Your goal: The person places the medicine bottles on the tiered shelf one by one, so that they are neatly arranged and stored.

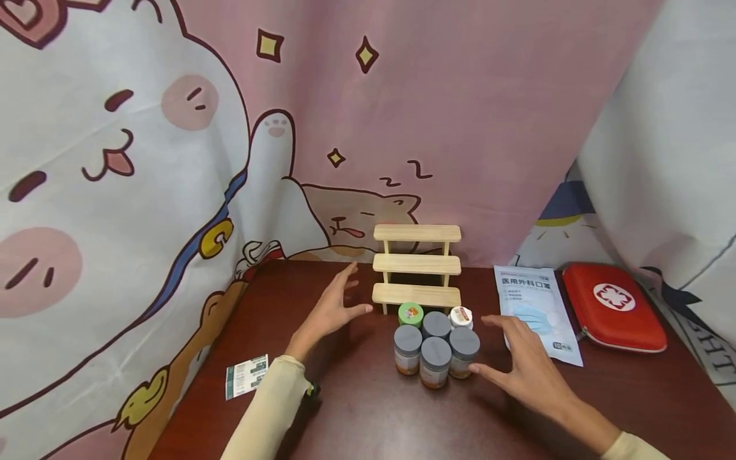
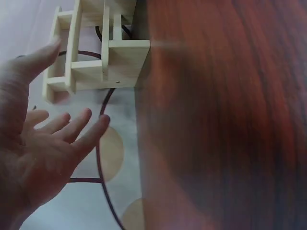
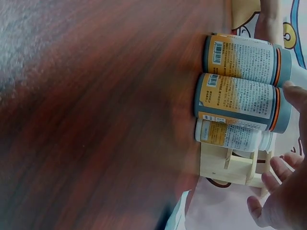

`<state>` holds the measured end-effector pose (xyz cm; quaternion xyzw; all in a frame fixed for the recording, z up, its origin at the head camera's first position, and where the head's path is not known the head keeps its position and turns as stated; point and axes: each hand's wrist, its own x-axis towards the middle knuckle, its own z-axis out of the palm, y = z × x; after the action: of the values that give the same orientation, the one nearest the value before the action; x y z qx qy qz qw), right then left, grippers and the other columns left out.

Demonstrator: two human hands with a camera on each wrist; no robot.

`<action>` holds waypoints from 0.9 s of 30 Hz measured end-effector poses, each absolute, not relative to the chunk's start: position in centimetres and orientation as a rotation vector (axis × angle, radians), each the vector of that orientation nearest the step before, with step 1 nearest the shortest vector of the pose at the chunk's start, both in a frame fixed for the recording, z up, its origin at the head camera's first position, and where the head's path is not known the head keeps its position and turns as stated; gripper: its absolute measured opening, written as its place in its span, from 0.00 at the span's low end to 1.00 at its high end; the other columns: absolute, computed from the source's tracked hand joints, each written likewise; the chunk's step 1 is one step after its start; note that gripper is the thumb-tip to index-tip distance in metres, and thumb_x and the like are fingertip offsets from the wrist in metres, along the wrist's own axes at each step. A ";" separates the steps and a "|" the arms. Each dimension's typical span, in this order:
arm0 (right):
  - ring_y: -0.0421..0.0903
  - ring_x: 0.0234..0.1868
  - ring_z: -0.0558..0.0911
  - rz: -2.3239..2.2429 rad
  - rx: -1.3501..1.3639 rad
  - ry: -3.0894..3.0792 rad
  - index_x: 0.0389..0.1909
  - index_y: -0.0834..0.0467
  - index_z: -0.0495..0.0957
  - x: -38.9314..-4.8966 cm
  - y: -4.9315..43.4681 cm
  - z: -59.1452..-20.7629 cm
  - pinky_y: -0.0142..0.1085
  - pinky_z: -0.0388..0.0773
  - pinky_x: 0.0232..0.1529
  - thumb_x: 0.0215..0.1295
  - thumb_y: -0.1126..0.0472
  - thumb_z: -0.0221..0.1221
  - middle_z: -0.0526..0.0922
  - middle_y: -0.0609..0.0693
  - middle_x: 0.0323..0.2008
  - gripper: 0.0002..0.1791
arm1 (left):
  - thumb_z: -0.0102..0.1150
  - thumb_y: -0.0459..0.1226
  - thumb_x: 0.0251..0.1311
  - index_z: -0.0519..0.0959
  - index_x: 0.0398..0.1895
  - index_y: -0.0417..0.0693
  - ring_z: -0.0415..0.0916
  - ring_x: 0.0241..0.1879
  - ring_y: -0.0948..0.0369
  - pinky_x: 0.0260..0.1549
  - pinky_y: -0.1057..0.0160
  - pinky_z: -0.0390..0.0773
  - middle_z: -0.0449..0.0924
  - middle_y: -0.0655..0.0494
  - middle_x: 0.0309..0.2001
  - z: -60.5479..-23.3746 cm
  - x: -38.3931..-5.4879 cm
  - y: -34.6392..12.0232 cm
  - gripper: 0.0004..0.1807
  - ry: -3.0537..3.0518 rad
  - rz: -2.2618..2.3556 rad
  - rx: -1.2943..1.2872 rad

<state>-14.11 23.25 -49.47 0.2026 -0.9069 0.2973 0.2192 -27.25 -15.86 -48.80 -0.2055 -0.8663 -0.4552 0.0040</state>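
Observation:
Several jars with grey lids [image 1: 435, 352] stand bunched together on the table, in front of a small three-tier wooden rack [image 1: 416, 263]. Behind them are a green-lidded container [image 1: 411, 314] and a white-capped bottle [image 1: 461, 316]. My left hand [image 1: 332, 312] hovers left of the rack, fingers spread and holding nothing. On the other side, my right hand [image 1: 531, 367] is held beside the jars, fingers apart, its thumb tip close to the nearest grey lid. The right wrist view shows orange-and-white labels on the jars [image 3: 235, 98].
At the right lie a face mask packet [image 1: 537, 313] and a red zip case [image 1: 614, 306] with a white cross emblem. A small printed packet [image 1: 247, 377] lies at the left, by my sleeve. A cartoon-print curtain [image 1: 489, 128] hangs behind the dark wooden table [image 1: 368, 415].

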 end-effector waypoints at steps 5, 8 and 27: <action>0.46 0.61 0.74 0.832 0.552 -2.498 0.69 0.52 0.73 -13.9 23.2 -49.7 0.43 0.61 0.60 0.41 0.49 0.85 0.81 0.48 0.60 0.51 | 0.72 0.41 0.67 0.55 0.84 0.56 0.76 0.71 0.45 0.64 0.41 0.80 0.68 0.42 0.77 -49.8 -29.1 -15.4 0.47 -2.610 -1.611 -0.588; 0.48 0.63 0.75 0.821 0.572 -2.500 0.72 0.53 0.72 -14.1 23.0 -49.7 0.44 0.61 0.62 0.41 0.50 0.86 0.81 0.48 0.62 0.54 | 0.69 0.41 0.70 0.61 0.81 0.50 0.81 0.66 0.46 0.59 0.46 0.84 0.74 0.39 0.72 -50.5 -30.1 -15.3 0.41 -2.592 -1.674 -0.527; 0.46 0.59 0.77 0.754 0.579 -2.526 0.68 0.51 0.75 -14.5 21.7 -50.7 0.44 0.67 0.59 0.44 0.49 0.85 0.82 0.47 0.56 0.48 | 0.63 0.37 0.74 0.78 0.63 0.32 0.91 0.47 0.46 0.51 0.51 0.88 0.89 0.32 0.50 -53.4 -32.4 -15.2 0.21 -2.718 -2.150 -0.514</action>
<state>-14.53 21.68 -50.70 0.2094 -0.9131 0.2725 0.2195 -32.39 -15.16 -53.43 -0.1444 -0.7631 -0.6037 -0.1799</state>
